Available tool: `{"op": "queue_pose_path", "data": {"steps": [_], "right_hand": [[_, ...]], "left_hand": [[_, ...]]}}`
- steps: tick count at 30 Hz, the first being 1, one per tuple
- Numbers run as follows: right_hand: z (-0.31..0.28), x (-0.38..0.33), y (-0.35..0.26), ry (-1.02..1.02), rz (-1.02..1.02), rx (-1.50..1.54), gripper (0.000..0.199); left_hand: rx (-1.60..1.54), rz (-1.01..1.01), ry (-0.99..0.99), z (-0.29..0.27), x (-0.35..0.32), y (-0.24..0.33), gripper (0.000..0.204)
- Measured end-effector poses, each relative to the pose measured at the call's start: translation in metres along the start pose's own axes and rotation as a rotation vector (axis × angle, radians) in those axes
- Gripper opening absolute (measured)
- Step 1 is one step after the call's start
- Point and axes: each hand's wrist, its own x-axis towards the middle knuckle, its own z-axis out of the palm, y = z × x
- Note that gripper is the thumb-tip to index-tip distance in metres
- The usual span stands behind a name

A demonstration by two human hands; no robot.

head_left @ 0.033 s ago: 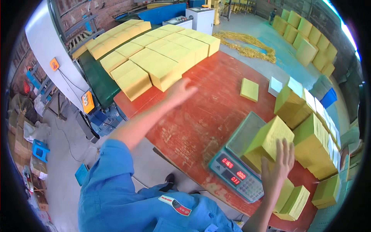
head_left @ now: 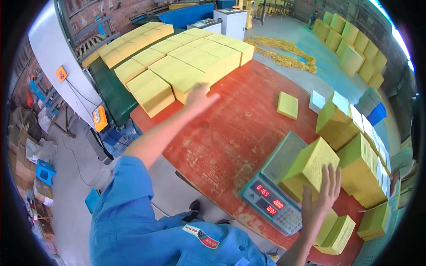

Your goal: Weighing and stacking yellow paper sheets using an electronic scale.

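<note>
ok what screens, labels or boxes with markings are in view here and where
Scale display: front panel of the grey weighing scale on the red table, by the right hand; red lit digits.
Orange control box: table's left edge, rectangular, pale buttons.
Orange tag: white panel, far left.
Sleeve patch: blue sleeve, red and white.

Left arm stretched far forward, blue sleeve to the elbox, bare forearm beyond; left hand (head_left: 198,100) open, fingers loosely spread, gripping nothing. Right forearm rises from lower edge; right hand (head_left: 321,198) open, fingers splayed upward.
</note>
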Motion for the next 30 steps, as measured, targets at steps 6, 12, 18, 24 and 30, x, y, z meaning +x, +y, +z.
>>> {"op": "queue_pose_path", "data": {"steps": [6, 12, 18, 24, 30], "right_hand": [[0.033, 0.014, -0.087, 0.026, 0.046, 0.347, 0.048], [0.082, 0.028, -0.156, -0.14, 0.003, 0.54, 0.048], [0.115, 0.064, -0.197, -0.214, -0.102, 0.67, 0.044], [0.117, 0.067, -0.22, -0.229, -0.197, 0.712, 0.045], [0.117, 0.087, -0.227, -0.153, -0.28, 0.651, 0.048]], "left_hand": [[0.472, -0.128, -0.202, 0.009, 0.091, -0.105, 0.105], [0.521, 0.105, -0.317, 0.023, 0.085, -0.142, 0.096], [0.346, 0.154, -0.399, 0.009, 0.085, -0.149, 0.091], [0.317, 0.195, -0.321, 0.008, 0.065, -0.141, 0.088], [-0.013, 0.819, -0.278, 0.006, -0.055, -0.082, 0.081]]}}
